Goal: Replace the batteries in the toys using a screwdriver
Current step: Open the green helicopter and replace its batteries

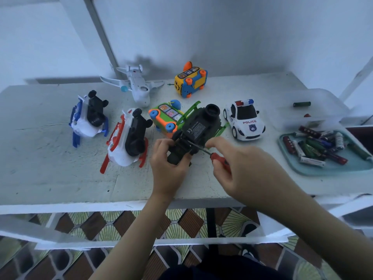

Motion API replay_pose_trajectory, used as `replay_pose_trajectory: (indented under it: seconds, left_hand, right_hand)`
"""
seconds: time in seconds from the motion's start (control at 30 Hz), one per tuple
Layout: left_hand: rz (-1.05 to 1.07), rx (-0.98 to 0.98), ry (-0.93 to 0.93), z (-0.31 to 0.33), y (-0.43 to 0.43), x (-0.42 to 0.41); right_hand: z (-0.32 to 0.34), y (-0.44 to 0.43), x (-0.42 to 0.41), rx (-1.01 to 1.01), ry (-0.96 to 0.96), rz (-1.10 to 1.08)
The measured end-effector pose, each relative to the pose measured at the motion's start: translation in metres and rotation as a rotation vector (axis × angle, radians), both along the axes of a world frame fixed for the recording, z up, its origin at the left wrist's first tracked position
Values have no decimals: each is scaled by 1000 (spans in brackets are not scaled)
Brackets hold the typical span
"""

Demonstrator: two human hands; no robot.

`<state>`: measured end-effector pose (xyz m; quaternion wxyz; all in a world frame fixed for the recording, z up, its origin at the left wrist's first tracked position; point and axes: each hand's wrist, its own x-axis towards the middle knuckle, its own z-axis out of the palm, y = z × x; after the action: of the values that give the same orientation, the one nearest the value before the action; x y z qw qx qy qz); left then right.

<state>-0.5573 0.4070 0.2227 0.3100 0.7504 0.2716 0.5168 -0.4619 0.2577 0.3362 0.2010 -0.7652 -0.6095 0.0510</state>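
Observation:
A green toy helicopter (198, 128) lies upside down near the middle of the white table (60, 178), its black underside with a printed label facing up. My left hand (168, 164) grips the near end of this toy from the left. My right hand (238, 168) holds a red-handled screwdriver (217, 158), whose metal shaft slants up-left to the toy's black underside. A teal tray (331, 170) of loose batteries (314, 148) sits at the right.
Around it lie a blue-and-white helicopter (88, 118), a red-and-white helicopter (127, 140), a white airplane (135, 85), a yellow bus (190, 80), a green bus (165, 118) and a police car (245, 120). A single green battery (301, 104) lies at the far right.

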Motion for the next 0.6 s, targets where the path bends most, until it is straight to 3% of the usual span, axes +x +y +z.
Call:
replay_pose_trajectory:
  seconds: [0.27,0.6]
  left_hand:
    - [23,-18,25,-1,0,0]
    - [-18,14,9,0,-2,-1]
  right_hand:
    - [-7,-5,-5,92,81,-58]
    - [9,3,14,60,458,-40]
